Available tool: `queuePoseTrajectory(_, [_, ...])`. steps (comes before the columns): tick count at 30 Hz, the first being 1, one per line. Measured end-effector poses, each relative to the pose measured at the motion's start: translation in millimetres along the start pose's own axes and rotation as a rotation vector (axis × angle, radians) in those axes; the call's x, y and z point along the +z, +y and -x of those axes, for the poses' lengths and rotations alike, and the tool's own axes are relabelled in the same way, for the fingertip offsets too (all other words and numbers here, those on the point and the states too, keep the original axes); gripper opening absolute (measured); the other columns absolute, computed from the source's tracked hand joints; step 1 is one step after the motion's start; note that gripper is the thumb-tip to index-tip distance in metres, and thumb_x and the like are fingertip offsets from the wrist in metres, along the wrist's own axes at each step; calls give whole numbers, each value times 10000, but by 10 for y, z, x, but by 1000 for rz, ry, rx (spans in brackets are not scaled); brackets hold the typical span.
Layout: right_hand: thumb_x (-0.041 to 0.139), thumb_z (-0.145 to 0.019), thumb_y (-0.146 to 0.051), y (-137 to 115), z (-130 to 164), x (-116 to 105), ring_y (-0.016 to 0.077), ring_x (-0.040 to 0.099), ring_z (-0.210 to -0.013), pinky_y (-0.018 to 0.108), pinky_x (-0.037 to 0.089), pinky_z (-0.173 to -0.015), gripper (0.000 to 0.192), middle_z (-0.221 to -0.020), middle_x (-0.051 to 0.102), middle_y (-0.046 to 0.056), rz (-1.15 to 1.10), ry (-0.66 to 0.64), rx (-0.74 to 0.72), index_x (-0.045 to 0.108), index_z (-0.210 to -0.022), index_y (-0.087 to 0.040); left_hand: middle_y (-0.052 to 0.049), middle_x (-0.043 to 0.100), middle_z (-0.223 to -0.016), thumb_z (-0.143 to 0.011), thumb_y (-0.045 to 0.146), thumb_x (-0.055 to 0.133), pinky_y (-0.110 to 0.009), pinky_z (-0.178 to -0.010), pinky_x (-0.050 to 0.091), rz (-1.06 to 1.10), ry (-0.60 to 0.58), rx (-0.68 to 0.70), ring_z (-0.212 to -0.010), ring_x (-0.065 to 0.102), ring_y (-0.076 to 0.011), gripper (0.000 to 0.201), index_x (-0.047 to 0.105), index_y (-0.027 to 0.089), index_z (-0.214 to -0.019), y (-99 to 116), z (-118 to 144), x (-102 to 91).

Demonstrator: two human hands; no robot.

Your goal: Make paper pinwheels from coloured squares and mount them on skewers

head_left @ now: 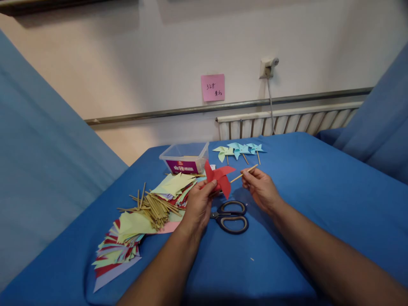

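A red paper pinwheel (222, 174) is pinched between the thumb and fingers of my left hand (201, 199). My right hand (259, 185) grips a thin wooden stick (237, 177), whose left end meets the edge of the red pinwheel; whether the two are joined I cannot tell. Below the pinwheel, black-handled scissors (234, 217) lie on the blue cloth, their blades hidden behind my left hand. Left of that hand is a pile of wooden sticks (156, 210) resting among stacks of coloured paper (174, 185).
A clear plastic box (191, 159) with a purple label stands at the back. Beside it lie a pale green pinwheel (223, 153) and two light blue pinwheels (240, 149) on sticks. More fanned paper (119, 246) sits at the front left. Blue curtains (41, 148) hang on both sides.
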State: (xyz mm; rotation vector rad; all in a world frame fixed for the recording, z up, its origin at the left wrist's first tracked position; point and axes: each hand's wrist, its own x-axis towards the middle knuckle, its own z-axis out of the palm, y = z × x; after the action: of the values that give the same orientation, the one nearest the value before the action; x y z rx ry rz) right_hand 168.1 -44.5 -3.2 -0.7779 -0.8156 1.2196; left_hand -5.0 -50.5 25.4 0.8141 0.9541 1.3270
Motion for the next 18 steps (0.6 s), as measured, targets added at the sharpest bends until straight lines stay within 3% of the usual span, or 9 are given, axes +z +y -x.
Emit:
queuePoseTrajectory(4, [773, -698, -446, -66, -33, -25, 80, 489, -574, 213, 326, -481, 319, -831, 654, 18, 8, 39, -20, 650, -814, -176, -37, 677, -682, -584, 257, 825, -238, -656, 499, 16, 61, 2, -617, 611, -110, 242, 664, 122, -702, 4, -15, -19])
queuePoseTrajectory(9, [728, -753, -442, -107, 42, 5, 63, 450, -488, 206, 318, -451, 300, -693, 600, -31, 103, -44, -53, 670, -906, -191, -13, 659, -650, -556, 242, 823, -213, -632, 471, -4, 182, 81, -593, 597, -94, 250, 649, 120, -689, 62, -72, -66])
queuePoseTrajectory(18, [673, -799, -482, -12, 290, 181, 50, 406, -452, 201, 289, -418, 314, -677, 590, -24, 169, -232, 80, 697, -894, -183, -10, 650, -608, -547, 256, 802, -238, -619, 476, -93, 177, 116, -569, 597, -114, 244, 638, 132, -678, 27, 19, 35])
